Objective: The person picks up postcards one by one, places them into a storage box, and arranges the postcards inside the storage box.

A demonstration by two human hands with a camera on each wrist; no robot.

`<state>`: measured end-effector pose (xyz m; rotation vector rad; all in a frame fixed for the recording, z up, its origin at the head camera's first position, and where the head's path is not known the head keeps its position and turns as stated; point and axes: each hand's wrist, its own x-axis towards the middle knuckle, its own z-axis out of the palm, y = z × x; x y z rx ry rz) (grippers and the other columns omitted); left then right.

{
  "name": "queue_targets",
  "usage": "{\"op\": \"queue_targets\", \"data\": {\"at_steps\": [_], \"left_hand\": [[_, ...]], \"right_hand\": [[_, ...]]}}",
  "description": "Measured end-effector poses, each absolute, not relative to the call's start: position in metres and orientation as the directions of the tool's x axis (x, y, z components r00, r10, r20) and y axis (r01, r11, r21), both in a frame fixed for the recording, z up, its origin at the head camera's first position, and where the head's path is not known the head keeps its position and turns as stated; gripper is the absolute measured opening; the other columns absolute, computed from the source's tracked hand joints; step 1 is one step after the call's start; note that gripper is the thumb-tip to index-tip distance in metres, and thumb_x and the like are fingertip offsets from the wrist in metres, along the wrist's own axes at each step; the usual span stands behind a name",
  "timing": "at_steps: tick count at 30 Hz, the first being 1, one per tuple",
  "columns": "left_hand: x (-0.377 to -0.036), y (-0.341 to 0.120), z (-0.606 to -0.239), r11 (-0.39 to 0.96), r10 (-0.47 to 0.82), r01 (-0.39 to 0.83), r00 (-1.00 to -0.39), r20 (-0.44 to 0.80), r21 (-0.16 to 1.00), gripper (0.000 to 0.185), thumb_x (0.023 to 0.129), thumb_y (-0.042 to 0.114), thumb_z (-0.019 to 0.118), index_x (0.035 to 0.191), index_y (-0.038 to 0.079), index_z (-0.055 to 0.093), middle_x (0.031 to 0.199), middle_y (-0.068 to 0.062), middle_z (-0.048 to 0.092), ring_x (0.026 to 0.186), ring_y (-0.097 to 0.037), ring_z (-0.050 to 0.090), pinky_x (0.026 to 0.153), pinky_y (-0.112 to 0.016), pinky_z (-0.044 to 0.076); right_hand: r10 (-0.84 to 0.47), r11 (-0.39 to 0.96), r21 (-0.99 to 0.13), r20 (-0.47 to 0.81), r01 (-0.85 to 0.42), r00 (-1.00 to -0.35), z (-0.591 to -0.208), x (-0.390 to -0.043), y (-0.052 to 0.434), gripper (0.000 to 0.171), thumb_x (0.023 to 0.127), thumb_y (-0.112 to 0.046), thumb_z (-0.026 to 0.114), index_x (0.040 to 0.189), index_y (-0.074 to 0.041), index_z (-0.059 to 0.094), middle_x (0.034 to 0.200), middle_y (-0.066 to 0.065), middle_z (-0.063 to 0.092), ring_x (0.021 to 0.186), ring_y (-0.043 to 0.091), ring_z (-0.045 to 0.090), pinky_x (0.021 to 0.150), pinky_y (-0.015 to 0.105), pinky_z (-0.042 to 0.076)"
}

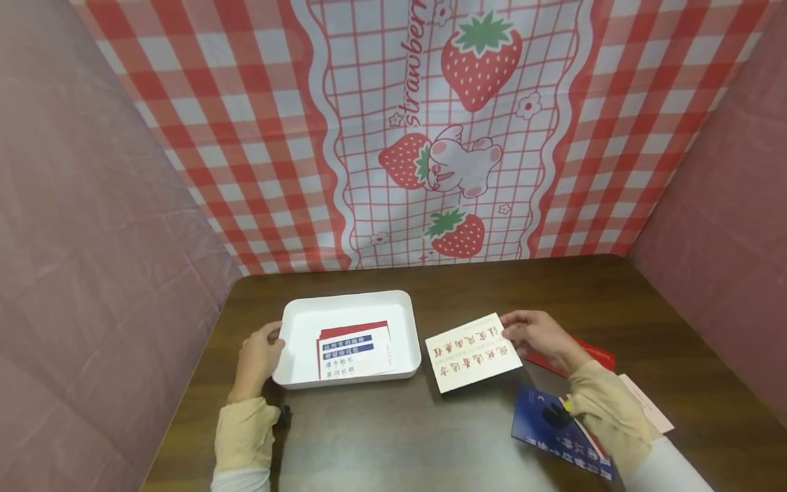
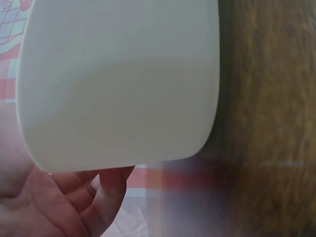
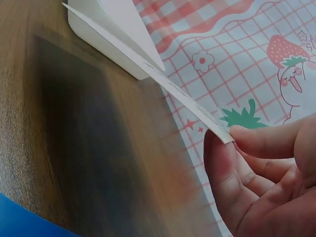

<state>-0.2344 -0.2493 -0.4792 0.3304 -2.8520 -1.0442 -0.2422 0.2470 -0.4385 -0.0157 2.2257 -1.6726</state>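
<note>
A white tray [image 1: 344, 298] sits on the brown table, left of centre. Inside it lies a small stack of cards [image 1: 354, 352], the top one white with blue bars and a red one beneath. My left hand [image 1: 270, 343] grips the tray's left rim; in the left wrist view its fingers [image 2: 106, 190] curl under the tray's outer wall [image 2: 118, 84]. My right hand [image 1: 515, 332] pinches the right corner of a cream card with red characters [image 1: 470, 352], just right of the tray. The right wrist view shows that card [image 3: 163, 79] edge-on and raised off the table, between thumb and fingers [image 3: 256, 138].
A blue card [image 1: 550, 432], a red card [image 1: 593, 352] and a pale pink card [image 1: 648, 404] lie on the table [image 1: 430, 437] under and beside my right forearm. Pink cloth walls stand left and right, with a strawberry-print backdrop [image 1: 455, 137] behind.
</note>
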Motion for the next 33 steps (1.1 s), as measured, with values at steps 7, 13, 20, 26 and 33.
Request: {"op": "queue_targets", "data": {"at_steps": [7,13,20,26,33], "left_hand": [[-0.234,-0.25,-0.48,0.748,-0.229,-0.175,-0.973,0.001,0.641,0.045,0.092,0.011,0.05,0.135,0.002,0.054,0.123,-0.023,0.064,0.114,-0.044,0.058,0.095,-0.056,0.044],[-0.234,-0.251,-0.479,0.75,-0.231,-0.175,-0.973,0.005,0.637,0.044,0.092,0.012,0.05,0.134,0.003,0.056,0.123,-0.022,0.065,0.115,-0.044,0.058,0.095,-0.056,0.044],[-0.234,-0.25,-0.478,0.751,-0.229,-0.178,-0.973,-0.002,0.636,0.044,0.092,0.011,0.049,0.133,0.002,0.057,0.122,-0.022,0.065,0.113,-0.043,0.059,0.095,-0.055,0.044],[-0.234,-0.249,-0.479,0.747,-0.231,-0.184,-0.973,-0.009,0.639,0.044,0.092,0.011,0.048,0.134,0.001,0.056,0.122,-0.023,0.065,0.113,-0.043,0.059,0.095,-0.055,0.044],[-0.235,-0.25,-0.479,0.745,-0.23,-0.18,-0.973,-0.005,0.642,0.043,0.092,0.01,0.048,0.134,0.001,0.056,0.122,-0.023,0.065,0.112,-0.042,0.06,0.095,-0.055,0.045]], "right_hand": [[-0.152,0.254,-0.944,-0.256,0.212,-0.955,-0.439,-0.243,0.246,0.044,0.093,-0.004,0.055,0.13,0.016,0.042,0.084,-0.003,0.066,0.073,0.01,0.064,0.065,0.028,0.056],[-0.11,0.217,-0.954,-0.236,0.208,-0.966,-0.438,-0.244,0.246,0.046,0.093,-0.004,0.055,0.133,0.015,0.04,0.085,-0.005,0.067,0.074,0.009,0.066,0.068,0.029,0.057],[-0.107,0.179,-0.963,-0.221,0.2,-0.969,-0.435,-0.242,0.244,0.047,0.094,-0.004,0.055,0.134,0.015,0.038,0.083,-0.008,0.068,0.074,0.009,0.067,0.069,0.029,0.058],[-0.063,0.143,-0.971,-0.2,0.189,-0.978,-0.43,-0.242,0.24,0.047,0.095,-0.007,0.056,0.134,0.013,0.038,0.083,-0.01,0.068,0.074,0.01,0.068,0.069,0.029,0.058],[-0.041,0.129,-0.974,-0.193,0.187,-0.98,-0.426,-0.245,0.235,0.045,0.095,-0.007,0.058,0.133,0.011,0.041,0.082,-0.011,0.067,0.071,0.007,0.066,0.067,0.027,0.058]]}}
